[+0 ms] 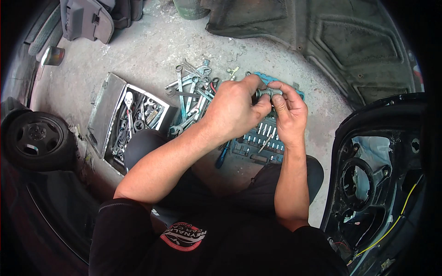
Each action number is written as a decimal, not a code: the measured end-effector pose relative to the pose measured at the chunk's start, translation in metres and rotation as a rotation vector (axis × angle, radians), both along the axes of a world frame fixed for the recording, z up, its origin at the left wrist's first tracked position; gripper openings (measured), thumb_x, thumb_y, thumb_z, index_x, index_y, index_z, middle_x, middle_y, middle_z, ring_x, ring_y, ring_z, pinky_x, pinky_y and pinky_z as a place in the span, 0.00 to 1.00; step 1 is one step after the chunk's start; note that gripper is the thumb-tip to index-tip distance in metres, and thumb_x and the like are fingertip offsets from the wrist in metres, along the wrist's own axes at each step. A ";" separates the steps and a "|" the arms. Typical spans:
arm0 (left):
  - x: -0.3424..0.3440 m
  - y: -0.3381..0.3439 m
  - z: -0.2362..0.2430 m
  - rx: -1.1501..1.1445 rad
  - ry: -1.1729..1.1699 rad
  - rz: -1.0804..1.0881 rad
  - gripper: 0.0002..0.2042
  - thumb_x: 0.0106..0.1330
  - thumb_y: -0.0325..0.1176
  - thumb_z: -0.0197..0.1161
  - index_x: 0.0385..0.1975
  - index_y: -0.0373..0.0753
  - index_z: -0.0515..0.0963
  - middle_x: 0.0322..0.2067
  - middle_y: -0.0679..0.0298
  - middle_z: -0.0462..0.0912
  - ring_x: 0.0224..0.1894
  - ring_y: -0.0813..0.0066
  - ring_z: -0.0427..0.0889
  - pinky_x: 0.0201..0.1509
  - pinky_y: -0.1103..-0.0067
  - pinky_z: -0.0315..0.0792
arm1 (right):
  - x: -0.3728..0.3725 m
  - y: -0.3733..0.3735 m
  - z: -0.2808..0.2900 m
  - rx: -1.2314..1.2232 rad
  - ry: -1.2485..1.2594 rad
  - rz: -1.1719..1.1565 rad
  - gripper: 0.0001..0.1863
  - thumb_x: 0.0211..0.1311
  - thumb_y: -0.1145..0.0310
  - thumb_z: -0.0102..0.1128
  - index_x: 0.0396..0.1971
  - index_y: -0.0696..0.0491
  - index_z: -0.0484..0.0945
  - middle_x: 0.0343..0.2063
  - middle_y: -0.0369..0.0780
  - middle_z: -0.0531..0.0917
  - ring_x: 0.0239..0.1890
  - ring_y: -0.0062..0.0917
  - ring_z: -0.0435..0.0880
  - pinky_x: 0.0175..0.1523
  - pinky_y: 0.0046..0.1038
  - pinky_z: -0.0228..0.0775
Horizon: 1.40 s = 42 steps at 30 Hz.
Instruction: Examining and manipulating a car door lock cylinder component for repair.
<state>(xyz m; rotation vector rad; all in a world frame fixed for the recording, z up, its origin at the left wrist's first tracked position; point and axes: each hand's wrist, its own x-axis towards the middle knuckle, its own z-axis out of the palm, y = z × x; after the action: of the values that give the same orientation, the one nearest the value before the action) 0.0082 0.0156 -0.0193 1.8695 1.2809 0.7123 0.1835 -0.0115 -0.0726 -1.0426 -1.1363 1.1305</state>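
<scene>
Both of my hands meet over a blue socket set case (258, 146) lying on the floor. Between their fingertips is a small silver metal piece (270, 92), roughly cylindrical like a socket. My left hand (232, 109) pinches its dark end with thumb and forefinger. On the other end, the thumb and fingers of my right hand (292, 115) are closed. Rows of small silver bits and sockets fill the case, which my hands partly cover. A blue-handled screwdriver (223, 155) lies at the case's left. Beside my left hand is a loose pile of combination wrenches (180, 89).
An open metal toolbox (168, 120) with a ratchet (129, 102) and sockets stands left. Farther left is a wheel (37, 138); a can (53, 56) lies behind. A stripped car door (336, 152) stands at right, a dark molded panel (313, 27) far right, a green bucket (189, 9) at back.
</scene>
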 end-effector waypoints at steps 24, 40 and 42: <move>-0.001 0.004 -0.014 0.312 -0.198 -0.051 0.13 0.65 0.32 0.73 0.45 0.33 0.80 0.27 0.55 0.86 0.23 0.71 0.86 0.28 0.74 0.77 | 0.009 0.007 -0.005 -0.106 0.117 0.046 0.16 0.77 0.63 0.59 0.52 0.60 0.82 0.32 0.35 0.84 0.33 0.16 0.78 0.39 0.20 0.70; 0.002 0.015 -0.026 0.697 -0.189 -0.150 0.09 0.58 0.19 0.72 0.37 0.33 0.80 0.30 0.56 0.83 0.29 0.59 0.85 0.33 0.70 0.78 | 0.007 0.006 0.000 -0.168 0.346 0.180 0.18 0.77 0.59 0.58 0.51 0.59 0.83 0.27 0.34 0.80 0.29 0.16 0.75 0.36 0.21 0.67; 0.002 0.013 -0.023 0.686 -0.154 -0.172 0.09 0.58 0.17 0.70 0.37 0.32 0.80 0.29 0.57 0.83 0.28 0.60 0.85 0.32 0.71 0.78 | 0.008 0.005 0.002 -0.212 0.374 0.211 0.18 0.77 0.58 0.58 0.49 0.59 0.84 0.26 0.33 0.80 0.28 0.16 0.75 0.35 0.20 0.67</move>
<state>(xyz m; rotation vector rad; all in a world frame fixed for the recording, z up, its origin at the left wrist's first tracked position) 0.0100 0.0290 -0.0419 2.3618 0.8104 1.2864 0.1916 -0.0061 -0.0709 -0.8346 -0.8526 1.5669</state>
